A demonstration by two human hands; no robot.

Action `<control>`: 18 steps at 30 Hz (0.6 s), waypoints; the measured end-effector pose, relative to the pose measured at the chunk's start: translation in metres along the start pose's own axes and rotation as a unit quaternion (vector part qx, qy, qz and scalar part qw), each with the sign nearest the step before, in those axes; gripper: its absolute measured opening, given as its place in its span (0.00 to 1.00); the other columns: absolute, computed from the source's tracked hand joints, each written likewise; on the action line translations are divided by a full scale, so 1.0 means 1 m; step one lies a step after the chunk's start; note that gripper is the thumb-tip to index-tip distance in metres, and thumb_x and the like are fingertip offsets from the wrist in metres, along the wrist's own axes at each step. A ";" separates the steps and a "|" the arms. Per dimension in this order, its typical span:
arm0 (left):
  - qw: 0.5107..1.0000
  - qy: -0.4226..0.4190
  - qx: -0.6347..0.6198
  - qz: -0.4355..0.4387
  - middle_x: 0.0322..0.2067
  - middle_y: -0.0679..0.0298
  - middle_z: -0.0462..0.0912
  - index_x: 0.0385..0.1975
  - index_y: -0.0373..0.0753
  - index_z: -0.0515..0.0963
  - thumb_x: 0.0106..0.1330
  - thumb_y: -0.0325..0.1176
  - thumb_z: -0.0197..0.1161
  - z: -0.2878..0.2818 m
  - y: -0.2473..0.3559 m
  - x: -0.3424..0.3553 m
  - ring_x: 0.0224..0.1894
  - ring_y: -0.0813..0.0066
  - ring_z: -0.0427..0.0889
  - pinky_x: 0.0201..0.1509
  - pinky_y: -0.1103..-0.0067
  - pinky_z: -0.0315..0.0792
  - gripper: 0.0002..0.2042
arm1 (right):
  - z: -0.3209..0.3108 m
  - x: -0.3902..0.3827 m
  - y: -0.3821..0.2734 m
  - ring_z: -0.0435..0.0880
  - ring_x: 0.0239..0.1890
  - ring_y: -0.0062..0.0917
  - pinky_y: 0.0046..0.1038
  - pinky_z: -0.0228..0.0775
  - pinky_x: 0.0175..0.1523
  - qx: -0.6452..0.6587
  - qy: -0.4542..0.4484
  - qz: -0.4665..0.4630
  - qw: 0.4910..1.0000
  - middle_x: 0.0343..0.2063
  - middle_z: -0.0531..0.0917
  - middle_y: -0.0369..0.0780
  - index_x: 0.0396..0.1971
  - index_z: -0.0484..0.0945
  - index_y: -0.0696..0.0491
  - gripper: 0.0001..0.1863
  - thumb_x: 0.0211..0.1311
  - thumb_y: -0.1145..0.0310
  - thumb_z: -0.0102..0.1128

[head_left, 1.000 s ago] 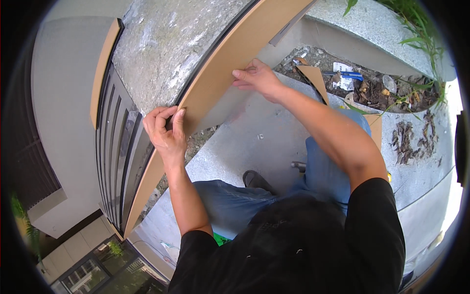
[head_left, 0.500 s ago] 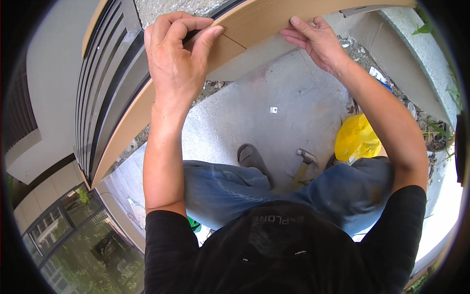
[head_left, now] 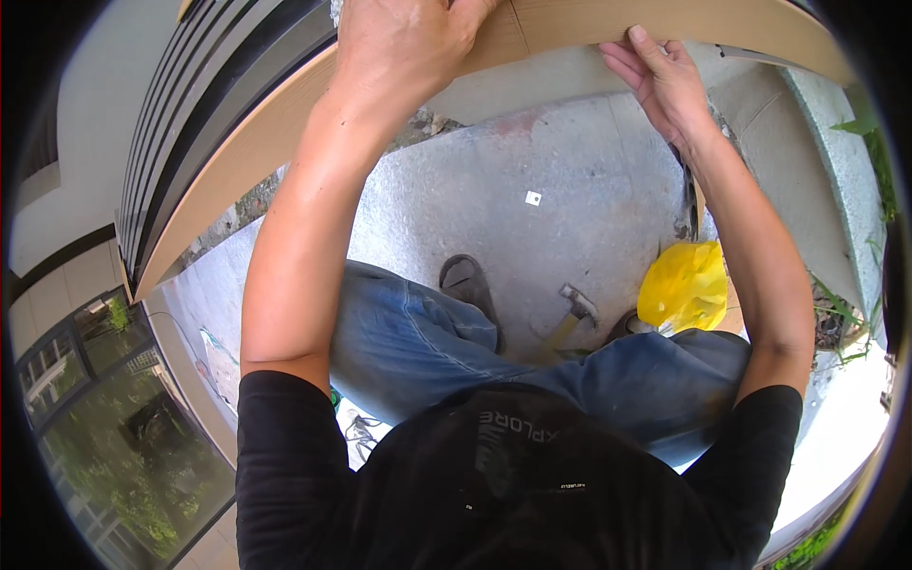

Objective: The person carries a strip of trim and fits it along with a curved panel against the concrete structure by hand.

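A long tan board arcs across the top of the picture, beside dark grey slats on the left. My left hand grips it at the upper middle, thumb on the board near a thin dark line, most fingertips cut off by the top edge. Farther right, my right hand holds the board's lower edge, thumb tip on the face and the other fingers loosely curled below.
Below lie a claw hammer, a crumpled yellow bag and a small white piece on the grey slab. My jean-clad legs and sandals are near them. A pale stone ledge runs along the right; a glass window shows lower left.
The view has shifted, so the board and both hands sit higher in the picture and the hammer and yellow bag have come into sight. Both hands stay at the board.
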State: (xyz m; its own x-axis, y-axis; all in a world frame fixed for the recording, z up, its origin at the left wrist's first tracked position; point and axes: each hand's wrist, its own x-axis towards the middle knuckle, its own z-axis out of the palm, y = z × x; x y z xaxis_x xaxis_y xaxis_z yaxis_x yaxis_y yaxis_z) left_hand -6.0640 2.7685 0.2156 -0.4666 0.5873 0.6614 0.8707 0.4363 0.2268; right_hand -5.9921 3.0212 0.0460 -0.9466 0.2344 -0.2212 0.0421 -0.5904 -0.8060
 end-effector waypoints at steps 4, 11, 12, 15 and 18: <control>1.000 -0.005 0.002 0.011 0.33 0.59 0.79 0.30 0.36 0.83 0.56 0.30 0.75 0.001 0.002 0.000 0.39 0.60 0.78 0.45 0.69 0.73 0.08 | -0.002 -0.002 -0.002 0.84 0.56 0.35 0.34 0.79 0.63 -0.011 -0.006 -0.002 1.000 0.55 0.81 0.47 0.58 0.70 0.59 0.21 0.74 0.64 0.62; 1.000 -0.010 0.011 0.007 0.33 0.60 0.79 0.29 0.37 0.84 0.56 0.30 0.76 -0.006 0.003 0.002 0.40 0.59 0.78 0.46 0.69 0.73 0.07 | 0.002 -0.005 -0.005 0.87 0.51 0.34 0.32 0.83 0.58 0.000 -0.016 -0.005 1.000 0.50 0.83 0.47 0.55 0.71 0.58 0.18 0.72 0.66 0.64; 1.000 -0.008 0.012 0.005 0.33 0.60 0.79 0.29 0.37 0.84 0.56 0.30 0.76 -0.007 0.003 0.002 0.40 0.59 0.78 0.46 0.69 0.73 0.07 | 0.002 -0.004 -0.004 0.87 0.51 0.34 0.32 0.83 0.58 0.003 -0.022 -0.006 1.000 0.50 0.83 0.47 0.54 0.71 0.58 0.18 0.72 0.66 0.64; 1.000 -0.007 0.015 0.011 0.34 0.60 0.79 0.30 0.37 0.84 0.56 0.30 0.75 -0.009 0.007 0.003 0.41 0.59 0.78 0.48 0.68 0.72 0.07 | 0.003 -0.003 -0.005 0.87 0.51 0.34 0.32 0.83 0.58 0.005 -0.015 -0.007 1.000 0.51 0.84 0.46 0.53 0.71 0.57 0.18 0.72 0.66 0.65; 0.999 -0.035 0.027 -0.019 0.35 0.59 0.79 0.32 0.38 0.83 0.56 0.30 0.76 -0.013 0.011 0.003 0.42 0.57 0.77 0.49 0.67 0.71 0.08 | 0.003 -0.003 -0.004 0.87 0.51 0.34 0.32 0.83 0.57 0.000 -0.006 -0.002 1.000 0.50 0.84 0.45 0.53 0.71 0.56 0.17 0.71 0.66 0.66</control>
State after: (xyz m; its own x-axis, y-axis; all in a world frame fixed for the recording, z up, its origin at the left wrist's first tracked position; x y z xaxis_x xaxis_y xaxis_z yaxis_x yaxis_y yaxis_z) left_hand -6.0538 2.7667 0.2297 -0.5101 0.6154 0.6009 0.8436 0.4942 0.2099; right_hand -5.9900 3.0205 0.0514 -0.9506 0.2276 -0.2110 0.0378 -0.5900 -0.8065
